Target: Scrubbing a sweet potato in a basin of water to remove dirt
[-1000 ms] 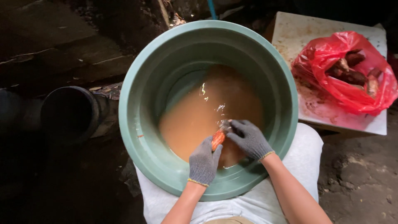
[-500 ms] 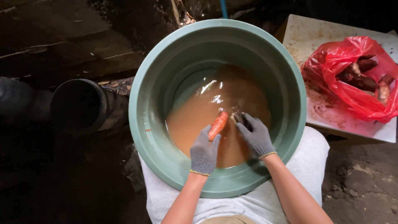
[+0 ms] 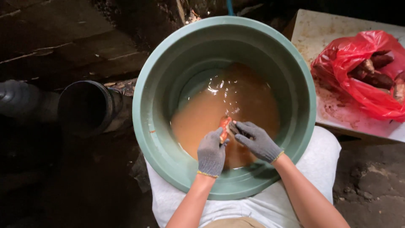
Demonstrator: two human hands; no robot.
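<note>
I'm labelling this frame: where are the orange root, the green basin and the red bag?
orange root (image 3: 224, 125), head view, exposed upper end.
green basin (image 3: 145, 126), head view, left rim.
red bag (image 3: 350, 52), head view, upper plastic.

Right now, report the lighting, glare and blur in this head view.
Head view: light falls on the green basin and the red bag; the ground and dark pipe at left sit in deep shadow; white glare glints on the muddy water; both gloved hands, left and right, look sharp.
</note>
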